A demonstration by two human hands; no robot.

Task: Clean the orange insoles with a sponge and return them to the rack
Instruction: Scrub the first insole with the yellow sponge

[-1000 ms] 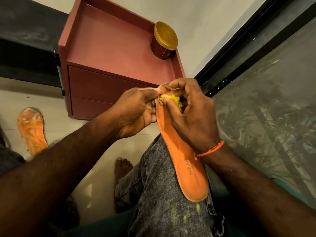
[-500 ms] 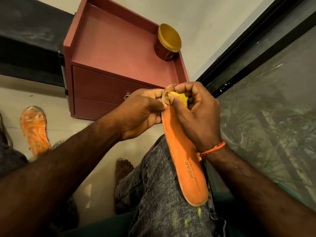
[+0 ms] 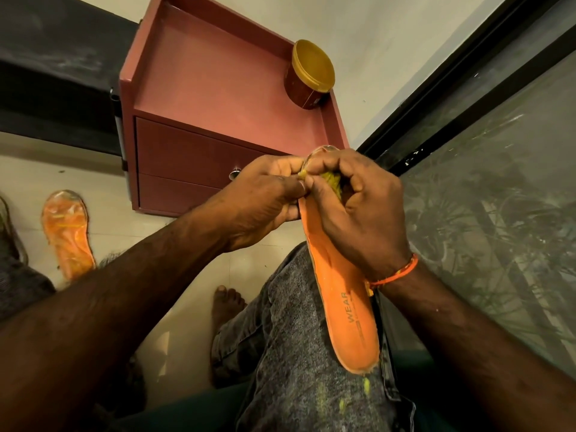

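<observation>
Orange insole (image 3: 344, 310) laid lengthwise along the person's right thigh, printed side up, the word "WEAR" legible near its heel end; the heel rests on the grey jeans (image 3: 299, 353), and the toe end is raised between both hands. Left hand (image 3: 265, 204): fingers curled against the left edge of the toe end, thumb tip meeting the right hand's fingers, so its grip is closed on the insole. Right hand (image 3: 358, 213): fingers bent over a yellow-green sponge (image 3: 332, 182), pressing it onto the toe area; the grip is narrow and holds the sponge, most of which is hidden under the fingers. An orange thread bracelet (image 3: 396, 274) circles the right wrist. Yellow flecks (image 3: 366, 385) lie on the jeans just below the insole's heel. A second orange insole (image 3: 67, 232) lies on the pale tiled floor (image 3: 193, 307) at far left, well apart from the hands, its surface apparently glossy or covered by clear film; the view is too distorted to tell which. Beyond the hands stands a red-brown cabinet (image 3: 199, 88) with two drawers, bearing a brown jar with a gold lid (image 3: 310, 74) at its back right corner. A bare foot (image 3: 226, 307) rests on the floor beside the knee.
</observation>
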